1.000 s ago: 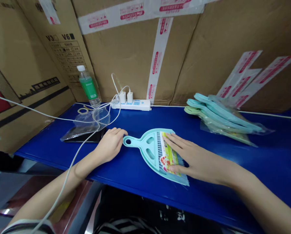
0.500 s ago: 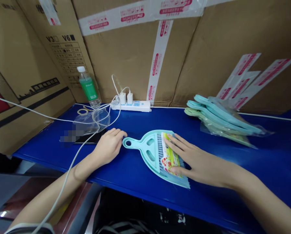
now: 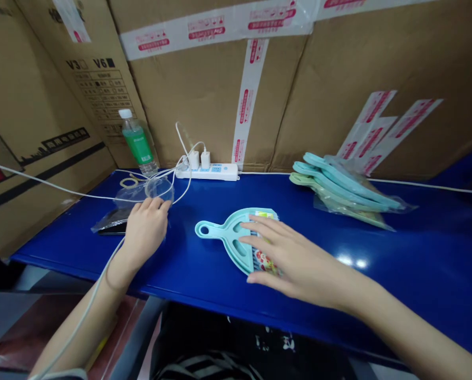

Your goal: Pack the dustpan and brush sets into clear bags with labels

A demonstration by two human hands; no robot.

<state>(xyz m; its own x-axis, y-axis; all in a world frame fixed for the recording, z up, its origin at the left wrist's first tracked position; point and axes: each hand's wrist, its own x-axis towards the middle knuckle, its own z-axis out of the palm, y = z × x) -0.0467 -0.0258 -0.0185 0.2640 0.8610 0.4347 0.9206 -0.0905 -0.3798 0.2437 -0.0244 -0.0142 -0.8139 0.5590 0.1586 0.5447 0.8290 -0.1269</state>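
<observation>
A light-blue dustpan (image 3: 236,248) lies on the blue table, its ring-ended handle pointing left. A small brush with grey bristles and a colourful label (image 3: 264,259) sits in the pan. Over the brush and pan rests my right hand (image 3: 295,258), fingers spread, covering much of the label; whether it presses on them I cannot tell. My left hand (image 3: 145,229) is apart from the handle, at the clear plastic bag (image 3: 127,195). Its fingers are bent and together, and their tips are hidden, so what they hold does not show.
Several bagged dustpans (image 3: 334,179), blue and green, lie at the back right. A white power strip (image 3: 220,171) with chargers stands against the cardboard wall. A green-labelled bottle (image 3: 138,142), loose white cables and a dark flat object (image 3: 113,228) are at the left.
My left hand has moved left, away from the dustpan handle, to the plastic bag. My right hand has shifted left across the brush and pan. The view has turned slightly right.
</observation>
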